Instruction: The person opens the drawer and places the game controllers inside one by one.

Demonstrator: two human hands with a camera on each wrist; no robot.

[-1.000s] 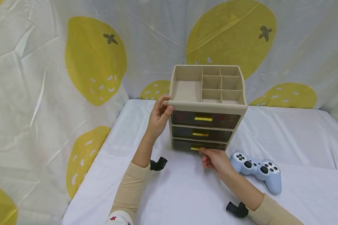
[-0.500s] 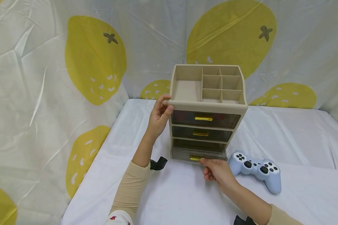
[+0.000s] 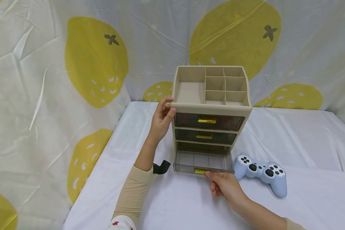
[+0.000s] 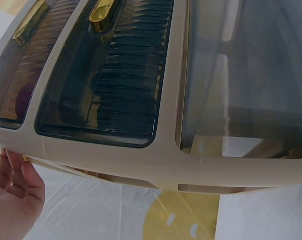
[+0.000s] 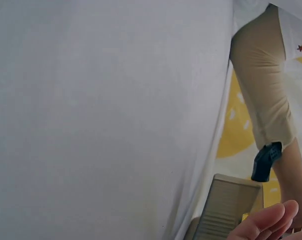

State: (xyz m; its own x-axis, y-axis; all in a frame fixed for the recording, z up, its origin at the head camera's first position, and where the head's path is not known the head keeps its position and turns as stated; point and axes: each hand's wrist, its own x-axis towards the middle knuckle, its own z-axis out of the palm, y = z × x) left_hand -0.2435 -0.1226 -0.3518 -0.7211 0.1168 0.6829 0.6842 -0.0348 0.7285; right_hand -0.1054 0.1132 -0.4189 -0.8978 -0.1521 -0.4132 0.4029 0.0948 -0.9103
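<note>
A beige desktop drawer organizer [image 3: 212,108] has dark see-through drawers with yellow handles and open compartments on top. At its upper left front corner, my left hand [image 3: 161,120] holds the side, thumb toward the front; the left wrist view shows those fingers [image 4: 16,170] bent against the beige frame. My right hand [image 3: 225,187] pinches the right end of the yellow handle [image 3: 200,171] on the bottom drawer [image 3: 201,159]. That drawer is pulled out, and no object shows inside it. The upper two drawers are closed. In the right wrist view, fingertips [image 5: 270,220] partly hide the drawer.
A light blue game controller [image 3: 261,174] lies on the white cloth, just right of the drawer and my right hand. A lemon-print curtain [image 3: 155,48] hangs behind and to the left. A black wrist mount [image 3: 161,167] juts from my left sleeve.
The bottom drawer has slid out toward me from its closed position, with my right hand drawing back on its handle. My left hand has stayed at the organizer's corner.
</note>
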